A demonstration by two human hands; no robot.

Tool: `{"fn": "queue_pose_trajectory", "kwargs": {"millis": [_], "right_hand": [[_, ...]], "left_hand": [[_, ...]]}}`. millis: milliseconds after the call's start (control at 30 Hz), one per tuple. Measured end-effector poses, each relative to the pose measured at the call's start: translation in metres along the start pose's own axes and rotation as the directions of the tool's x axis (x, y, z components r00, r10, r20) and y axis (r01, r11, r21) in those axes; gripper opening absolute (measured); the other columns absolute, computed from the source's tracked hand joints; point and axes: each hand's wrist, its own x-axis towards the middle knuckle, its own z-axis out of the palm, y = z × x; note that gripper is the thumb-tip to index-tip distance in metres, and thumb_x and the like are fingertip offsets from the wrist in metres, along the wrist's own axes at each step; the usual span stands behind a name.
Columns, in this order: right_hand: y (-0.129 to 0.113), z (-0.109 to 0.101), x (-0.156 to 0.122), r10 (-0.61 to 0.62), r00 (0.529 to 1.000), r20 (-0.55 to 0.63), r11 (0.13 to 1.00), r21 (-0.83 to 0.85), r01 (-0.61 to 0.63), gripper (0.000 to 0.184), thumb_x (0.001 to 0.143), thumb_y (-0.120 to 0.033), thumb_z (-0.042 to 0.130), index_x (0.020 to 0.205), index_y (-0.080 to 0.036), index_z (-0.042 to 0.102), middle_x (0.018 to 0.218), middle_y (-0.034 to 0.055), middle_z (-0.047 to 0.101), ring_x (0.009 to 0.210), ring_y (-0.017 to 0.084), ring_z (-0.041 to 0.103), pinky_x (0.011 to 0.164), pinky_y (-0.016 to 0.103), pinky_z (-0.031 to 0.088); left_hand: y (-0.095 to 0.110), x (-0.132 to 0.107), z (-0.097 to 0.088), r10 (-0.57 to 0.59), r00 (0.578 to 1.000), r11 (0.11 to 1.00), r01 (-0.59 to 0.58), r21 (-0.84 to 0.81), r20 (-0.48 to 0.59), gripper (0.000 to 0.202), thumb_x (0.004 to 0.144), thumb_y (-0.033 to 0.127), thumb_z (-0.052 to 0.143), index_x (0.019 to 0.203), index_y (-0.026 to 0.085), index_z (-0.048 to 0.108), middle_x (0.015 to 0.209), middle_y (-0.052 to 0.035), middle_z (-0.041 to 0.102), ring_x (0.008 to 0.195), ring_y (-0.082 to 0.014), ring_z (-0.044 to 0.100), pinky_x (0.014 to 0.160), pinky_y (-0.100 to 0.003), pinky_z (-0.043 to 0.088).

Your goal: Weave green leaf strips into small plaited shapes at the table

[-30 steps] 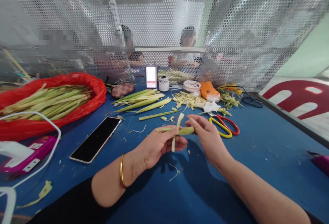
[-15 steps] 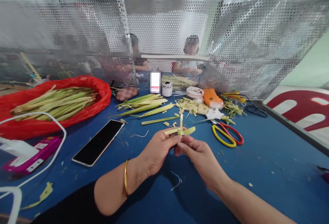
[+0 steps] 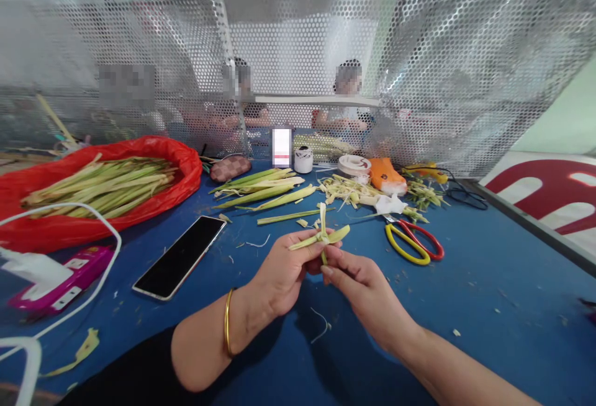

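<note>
A cross-shaped piece of folded pale green leaf strips [image 3: 323,236] is held above the table, its arms pointing left, up, right and down. My left hand [image 3: 289,266], with a gold bangle on the wrist, pinches it near the middle knot. My right hand [image 3: 354,275] grips its lower strip between thumb and finger. The other fingers of both hands are curled and partly hidden behind the piece. Beyond the hands lie long green leaves [image 3: 274,195] and a heap of cut leaf scraps [image 3: 347,190].
Scissors [image 3: 410,243] with red and yellow handles lie to the right. A phone [image 3: 180,258], a purple power strip [image 3: 69,282] with a white cable and a red bag [image 3: 186,164] of leaves are on the left. A perforated metal screen [image 3: 302,40] stands behind, with people beyond it.
The leaf piece has tilted and shifted slightly left. My right hand has slid down a little, so more of the lower strip shows between both hands.
</note>
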Motion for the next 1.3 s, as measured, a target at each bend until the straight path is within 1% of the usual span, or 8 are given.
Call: {"fn": "queue_pose_trajectory", "kwargs": {"millis": [333,433,567,700,833,1000,1133,1300], "right_hand": [[-0.002,0.004,0.0,-0.042,0.999,0.004,0.996,-0.082,0.042,0.023,0.084,-0.033,0.054,0.067,-0.018,0.054,0.071,0.0014,0.056,0.071,0.015,0.049,0.068,0.027,0.041],[0.0,0.003,-0.001,-0.052,0.999,0.008,0.972,-0.231,0.053,0.026,0.088,-0.034,0.049,0.067,-0.018,0.054,0.072,0.0022,0.06,0.071,0.016,0.053,0.069,0.027,0.042],[-0.007,-0.009,-0.004,-0.172,0.984,-0.052,0.78,-0.618,0.104,0.034,0.092,-0.041,0.046,0.065,-0.021,0.05,0.063,0.0002,0.055,0.057,0.014,0.048,0.056,0.026,0.035],[-0.017,-0.023,0.0,-0.401,0.894,-0.2,0.623,-0.775,0.106,0.022,0.089,-0.042,0.052,0.083,-0.021,0.054,0.082,0.0039,0.059,0.065,0.016,0.053,0.059,0.026,0.038],[-0.013,-0.023,0.004,-0.191,0.98,-0.058,0.698,-0.71,0.093,0.026,0.093,-0.039,0.046,0.075,-0.021,0.055,0.069,0.0012,0.059,0.061,0.016,0.053,0.056,0.026,0.038],[-0.003,-0.012,0.003,-0.061,0.998,0.017,0.881,-0.469,0.062,0.036,0.096,-0.04,0.038,0.07,-0.02,0.054,0.061,0.0,0.057,0.057,0.014,0.054,0.056,0.024,0.041],[0.0,-0.012,0.003,-0.078,0.997,0.02,0.902,-0.424,0.078,0.036,0.095,-0.04,0.042,0.069,-0.019,0.055,0.062,0.0001,0.057,0.056,0.013,0.052,0.054,0.023,0.04],[-0.008,-0.012,0.0,-0.233,0.972,0.011,0.805,-0.559,0.199,0.038,0.095,-0.033,0.042,0.061,-0.019,0.053,0.057,-0.0008,0.054,0.055,0.012,0.048,0.055,0.023,0.037]], "left_hand": [[-0.003,0.003,-0.003,-0.034,0.998,0.997,0.031,-0.069,-0.046,0.038,0.068,0.022,0.076,0.103,0.014,0.065,0.082,-0.0086,0.071,0.06,-0.0109,0.057,0.052,-0.021,0.038],[0.0,0.006,-0.01,-0.043,0.999,0.999,0.043,-0.001,0.034,0.023,0.073,0.023,0.071,0.093,0.013,0.065,0.081,-0.0088,0.071,0.058,-0.0125,0.058,0.052,-0.024,0.041],[0.009,0.011,-0.021,0.006,0.998,0.985,-0.018,0.174,0.066,0.021,0.077,0.029,0.068,0.073,0.009,0.067,0.077,-0.0084,0.069,0.066,-0.0134,0.061,0.066,-0.026,0.047],[0.017,0.011,-0.024,-0.045,0.996,0.986,0.031,0.167,0.082,0.02,0.075,0.031,0.069,0.076,0.012,0.067,0.068,-0.0017,0.064,0.062,-0.0117,0.061,0.072,-0.029,0.049],[0.016,0.009,-0.022,-0.073,0.995,0.969,0.053,0.243,0.072,0.024,0.076,0.036,0.068,0.077,0.012,0.064,0.066,0.0001,0.061,0.057,-0.0093,0.057,0.063,-0.025,0.047],[0.009,0.009,-0.02,-0.063,0.994,0.92,0.022,0.392,0.093,0.029,0.073,0.037,0.071,0.088,0.014,0.062,0.062,0.0037,0.057,0.049,-0.0057,0.048,0.047,-0.018,0.037],[0.003,0.009,-0.017,-0.101,0.99,0.915,0.054,0.4,0.097,0.032,0.076,0.046,0.067,0.08,0.016,0.055,0.055,0.0058,0.052,0.043,-0.0049,0.044,0.04,-0.017,0.03],[0.0,0.009,-0.015,-0.09,0.989,0.946,0.047,0.32,0.12,0.037,0.073,0.049,0.069,0.068,0.016,0.053,0.05,0.006,0.049,0.04,-0.0049,0.042,0.038,-0.018,0.029]]}}
